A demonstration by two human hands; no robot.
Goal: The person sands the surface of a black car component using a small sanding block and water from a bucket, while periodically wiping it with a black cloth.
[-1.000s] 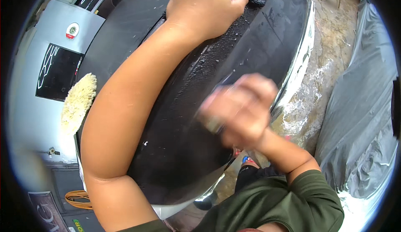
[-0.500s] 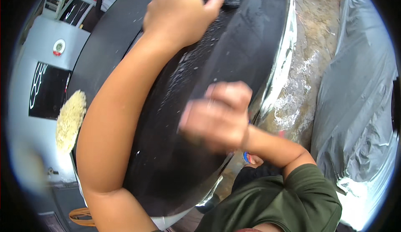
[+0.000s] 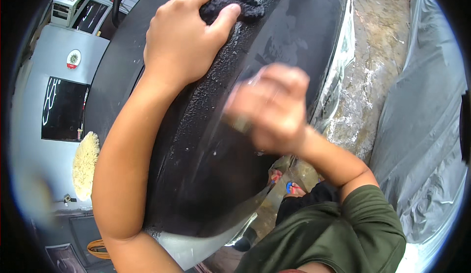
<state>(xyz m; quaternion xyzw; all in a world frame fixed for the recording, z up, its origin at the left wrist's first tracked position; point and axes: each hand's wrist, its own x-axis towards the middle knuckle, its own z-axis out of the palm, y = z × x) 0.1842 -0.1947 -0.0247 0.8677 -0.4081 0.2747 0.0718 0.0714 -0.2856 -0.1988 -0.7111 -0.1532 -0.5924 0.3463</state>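
A long, curved black car panel (image 3: 206, 175) lies under both hands, beaded with water along its middle band. My left hand (image 3: 179, 37) reaches to the far part of the panel, its fingers and thumb closed round a black fuzzy pad (image 3: 230, 8) that rests on the wet surface. Over the panel's right half, my right hand (image 3: 274, 108) is curled and smeared by motion. A small pale, shiny spot shows at its fingers, but what it holds is too blurred to name. Whether this hand touches the panel cannot be made out.
Grey plastic sheeting (image 3: 417, 125) covers something tall on the right, beyond a wet, stained floor strip (image 3: 368, 91). On the left are a pale wall (image 3: 54, 52), a dark framed panel (image 3: 64, 108) and a cream fluffy mop head (image 3: 86, 165). Sandalled feet (image 3: 294, 188) show below.
My left hand has come back nearer and leftward with the black pad. The right hand has moved farther away and slightly right, still curled. The view has shifted a little.
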